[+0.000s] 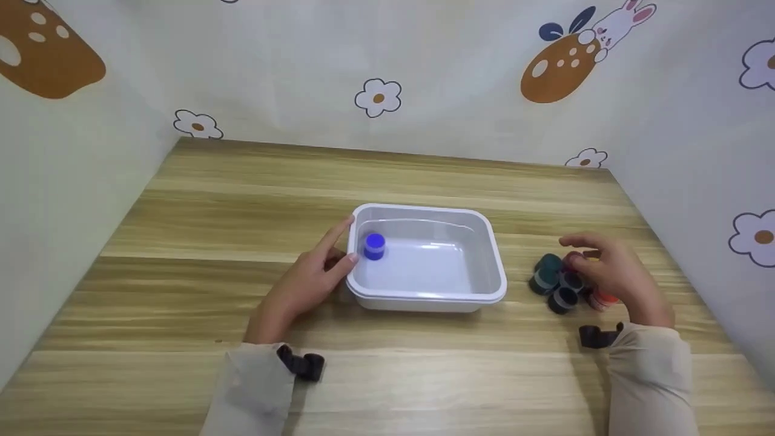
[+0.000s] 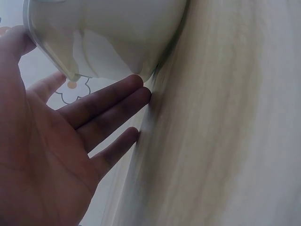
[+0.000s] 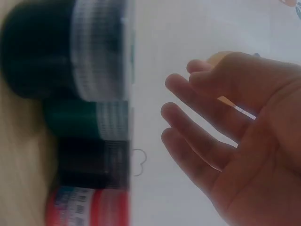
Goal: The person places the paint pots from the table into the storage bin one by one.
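A white plastic tub [image 1: 427,297] stands on the table, holding one small jar with a blue lid [image 1: 375,247] near its left wall. My left hand [image 1: 303,281] touches the tub's left side, thumb and index finger at the rim. In the left wrist view its other fingers [image 2: 117,110] extend along the outer wall, close to the table. Over a cluster of small paint jars, my right hand [image 1: 620,272] hovers with loosely spread fingers and an empty palm. Dark green [image 1: 545,280], black [image 1: 563,301] and red-orange [image 1: 603,300] jars show there; the hand partly hides the others.
The wood-grain table [image 1: 424,375] is bordered by a patterned cloth backdrop [image 1: 290,66] at the back and both sides. Black wrist mounts [image 1: 306,366] stick out from both sleeves. The jar cluster sits a short way right of the tub.
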Motion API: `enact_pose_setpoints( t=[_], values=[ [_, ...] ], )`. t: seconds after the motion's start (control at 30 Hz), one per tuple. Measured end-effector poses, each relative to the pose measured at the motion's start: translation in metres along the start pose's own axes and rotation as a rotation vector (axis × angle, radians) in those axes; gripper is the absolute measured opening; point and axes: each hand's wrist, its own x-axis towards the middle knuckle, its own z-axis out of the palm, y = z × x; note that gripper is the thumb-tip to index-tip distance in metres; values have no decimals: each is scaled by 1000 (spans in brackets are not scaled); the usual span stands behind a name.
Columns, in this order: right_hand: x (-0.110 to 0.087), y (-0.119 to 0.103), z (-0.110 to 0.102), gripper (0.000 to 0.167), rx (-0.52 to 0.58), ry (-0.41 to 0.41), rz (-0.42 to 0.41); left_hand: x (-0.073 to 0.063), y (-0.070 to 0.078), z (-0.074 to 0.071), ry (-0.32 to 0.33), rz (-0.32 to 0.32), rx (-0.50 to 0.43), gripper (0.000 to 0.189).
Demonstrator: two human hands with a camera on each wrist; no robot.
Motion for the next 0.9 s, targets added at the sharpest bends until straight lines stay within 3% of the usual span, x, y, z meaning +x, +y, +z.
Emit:
enact_pose_setpoints(
  t=[0.3,0.9],
  values=[
    [4,6,13,35,-81,-83,12,-1,-1,0,8,8,-1,65],
    [7,13,18,38,-108,-60,-5,0,-1,-1,3,11,-14,64]
  ],
)
